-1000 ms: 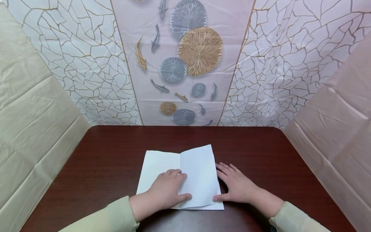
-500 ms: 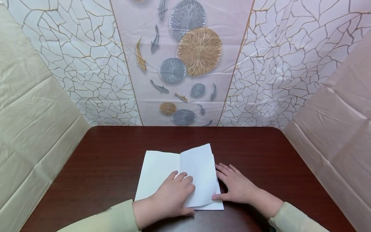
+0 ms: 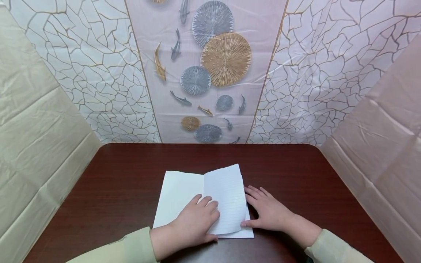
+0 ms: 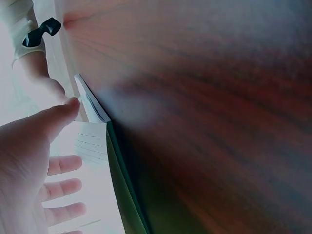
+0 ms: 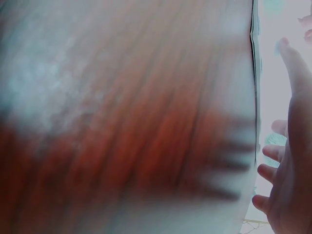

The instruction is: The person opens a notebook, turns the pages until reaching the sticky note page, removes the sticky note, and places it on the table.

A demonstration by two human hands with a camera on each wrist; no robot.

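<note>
An open notebook (image 3: pixel 181 193) with lined white pages lies on the dark table. My left hand (image 3: pixel 192 223) rests palm down across its lower middle, fingers spread over the fold and onto the right page. In the left wrist view this hand (image 4: pixel 29 170) extends over a lined page, and the notebook's dark green cover (image 4: pixel 122 190) shows along the edge. My right hand (image 3: pixel 268 210) is at the right edge of the notebook, its thumb touching the lower right of the page and its fingers straight beside the edge. The upper right page lifts slightly.
The dark reddish-brown table (image 3: pixel 125 182) has rounded far corners. Behind it hangs a patterned cloth (image 3: pixel 210 109) with fish and round motifs, and beige cloth sides (image 3: pixel 42 146) flank it. A black band (image 4: pixel 41 33) is on the right wrist.
My left hand has shifted right and turned on the notebook, its fingers moving from the fold farther onto the right page. My right hand has stayed almost still.
</note>
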